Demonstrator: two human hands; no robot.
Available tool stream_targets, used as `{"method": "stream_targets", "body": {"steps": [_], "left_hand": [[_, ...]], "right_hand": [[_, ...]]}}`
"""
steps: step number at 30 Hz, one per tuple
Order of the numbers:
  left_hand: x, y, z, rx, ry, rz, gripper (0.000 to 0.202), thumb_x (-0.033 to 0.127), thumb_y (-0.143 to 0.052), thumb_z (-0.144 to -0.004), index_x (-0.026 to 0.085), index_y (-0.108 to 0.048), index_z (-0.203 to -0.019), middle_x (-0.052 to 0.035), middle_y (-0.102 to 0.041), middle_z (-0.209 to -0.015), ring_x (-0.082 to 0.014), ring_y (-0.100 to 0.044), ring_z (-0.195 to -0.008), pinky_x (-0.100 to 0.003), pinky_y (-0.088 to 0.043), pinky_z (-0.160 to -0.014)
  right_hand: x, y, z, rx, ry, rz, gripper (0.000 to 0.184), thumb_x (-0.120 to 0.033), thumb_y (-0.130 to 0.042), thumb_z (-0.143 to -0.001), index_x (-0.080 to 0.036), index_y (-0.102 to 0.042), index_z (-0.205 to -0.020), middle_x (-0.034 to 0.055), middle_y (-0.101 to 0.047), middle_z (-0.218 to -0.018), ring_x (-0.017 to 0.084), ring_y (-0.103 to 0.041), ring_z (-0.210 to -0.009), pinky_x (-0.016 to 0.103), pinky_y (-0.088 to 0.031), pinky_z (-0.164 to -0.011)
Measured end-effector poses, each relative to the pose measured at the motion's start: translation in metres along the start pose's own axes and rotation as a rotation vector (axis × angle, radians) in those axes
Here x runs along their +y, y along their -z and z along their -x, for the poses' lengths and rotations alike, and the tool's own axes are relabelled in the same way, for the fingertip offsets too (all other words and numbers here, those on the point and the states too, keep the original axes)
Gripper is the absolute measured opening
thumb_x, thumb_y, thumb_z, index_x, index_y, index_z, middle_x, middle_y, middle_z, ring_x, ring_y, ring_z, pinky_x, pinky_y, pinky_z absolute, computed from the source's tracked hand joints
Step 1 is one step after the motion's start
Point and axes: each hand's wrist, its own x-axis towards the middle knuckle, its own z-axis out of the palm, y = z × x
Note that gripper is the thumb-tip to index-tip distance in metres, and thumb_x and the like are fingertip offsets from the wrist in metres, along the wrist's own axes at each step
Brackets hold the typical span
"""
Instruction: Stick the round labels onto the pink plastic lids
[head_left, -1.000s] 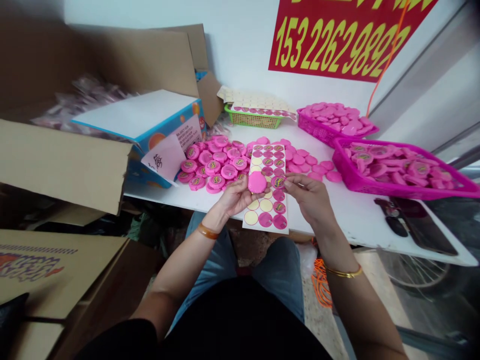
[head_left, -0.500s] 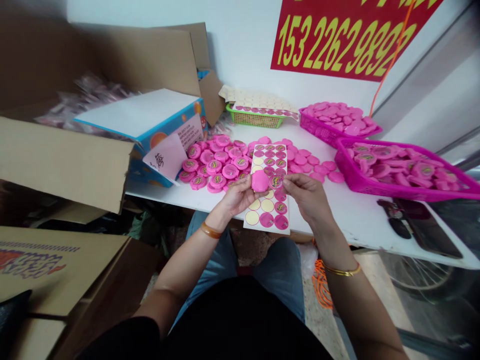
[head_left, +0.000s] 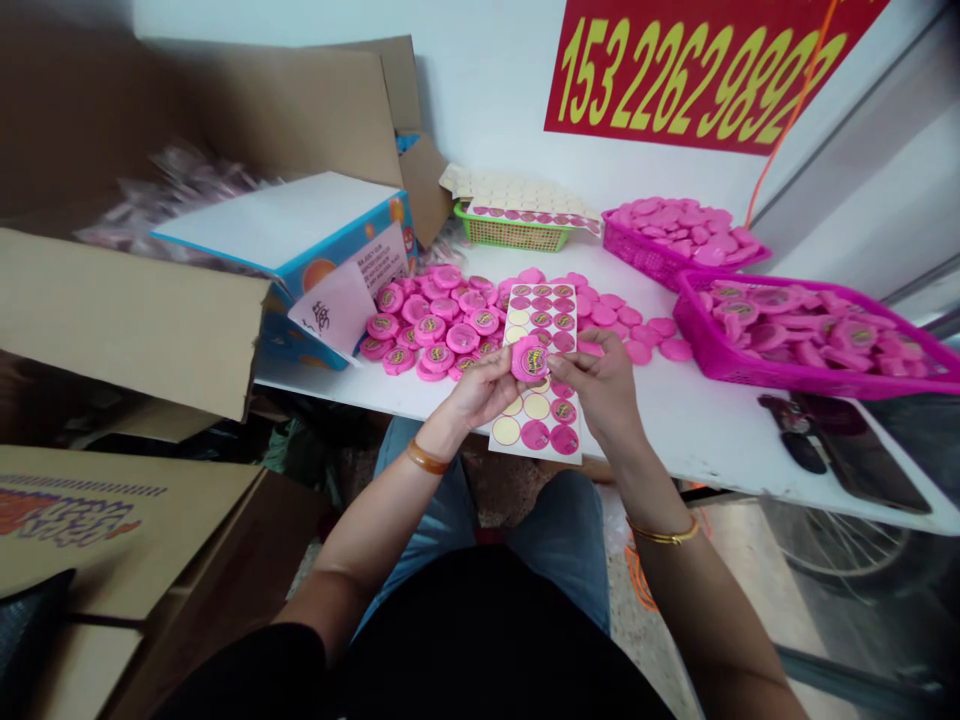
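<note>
While the left hand [head_left: 480, 392] grips a round pink case [head_left: 520, 371], the right hand [head_left: 604, 385] works at its label [head_left: 533, 361].

Left thumb and fingers are curled round the case's left side and underside; right thumb and forefinger are bunched close at the label's right edge, though whether they pinch it I cannot tell. Below the fingers lies a sticker sheet [head_left: 536, 406], partly bare; past the left fingertips, a pile of pink cases [head_left: 437, 329]; well right of the right fingers, a magenta basket [head_left: 709, 365].

A white wall [head_left: 487, 100] with a red sign [head_left: 675, 75] backs the table [head_left: 701, 420].
</note>
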Motion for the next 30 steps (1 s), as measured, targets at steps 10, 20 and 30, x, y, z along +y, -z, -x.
{"method": "stream_targets", "body": {"steps": [10,20,30], "left_hand": [[-0.0033,0.0027,-0.0003,-0.065,-0.048,-0.034,0.012,0.015,-0.058,-0.085,0.013,-0.065,-0.075,-0.0060,-0.066,-0.082,-0.0146,-0.062,-0.079,-0.030,-0.050,-0.080],[-0.0072,0.0074,-0.0023,-0.121,-0.047,-0.069,0.011,0.024,-0.065,-0.082,0.014,-0.069,-0.085,-0.0065,-0.068,-0.092,-0.0154,-0.062,-0.087,-0.031,-0.047,-0.088],[-0.0084,0.0044,-0.0010,-0.068,-0.042,-0.083,0.010,0.023,-0.065,-0.081,0.014,-0.068,-0.085,-0.0061,-0.067,-0.089,-0.0156,-0.062,-0.089,-0.031,-0.044,-0.092]], "right_hand": [[0.0031,-0.0011,0.0001,0.035,0.064,0.044,0.049,-0.033,-0.079,-0.065,-0.025,-0.042,-0.096,-0.0053,-0.067,-0.066,0.015,-0.065,-0.057,0.029,-0.051,-0.056],[0.0033,-0.0021,0.0041,0.052,0.103,0.115,0.045,-0.031,-0.075,-0.070,-0.026,-0.040,-0.098,-0.0069,-0.064,-0.065,0.013,-0.062,-0.055,0.027,-0.049,-0.053],[-0.0013,-0.0057,0.0074,0.087,0.135,0.165,0.044,-0.025,-0.074,-0.068,-0.025,-0.041,-0.097,-0.0084,-0.064,-0.060,0.012,-0.059,-0.051,0.025,-0.043,-0.049]]}}
